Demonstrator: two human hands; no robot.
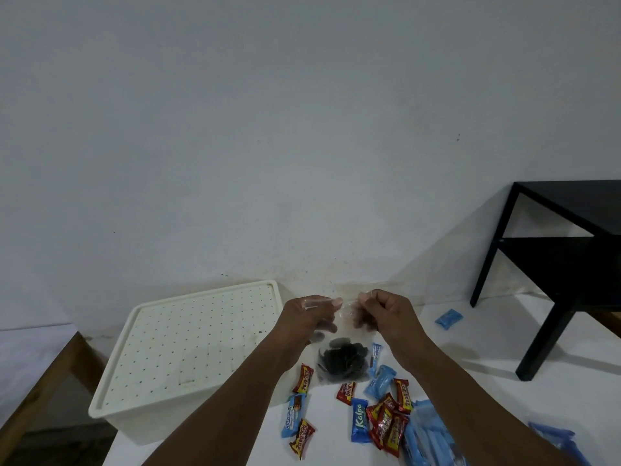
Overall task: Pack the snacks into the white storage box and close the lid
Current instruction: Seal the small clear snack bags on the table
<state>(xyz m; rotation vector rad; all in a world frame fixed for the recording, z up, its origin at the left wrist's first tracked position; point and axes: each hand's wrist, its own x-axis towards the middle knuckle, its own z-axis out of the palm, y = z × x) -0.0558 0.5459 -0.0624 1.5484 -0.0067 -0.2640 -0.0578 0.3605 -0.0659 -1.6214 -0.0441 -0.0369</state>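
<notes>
Your L hand [309,314] & R hand [386,311] each pinch a top corner of a clear plastic bag [342,361] w/ dark snacks at its bottom, both grips clamped on it, just right of the white storage box [134,428]. Its perforated lid [201,331] is on. Red Beng-Beng bars [386,422] & a blue Kalpa pack [359,420] lie scattered on the white surface [487,381] under your forearms.

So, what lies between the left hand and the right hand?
Head view: the top of the clear bag, pinched by the left hand and the right hand.
</notes>
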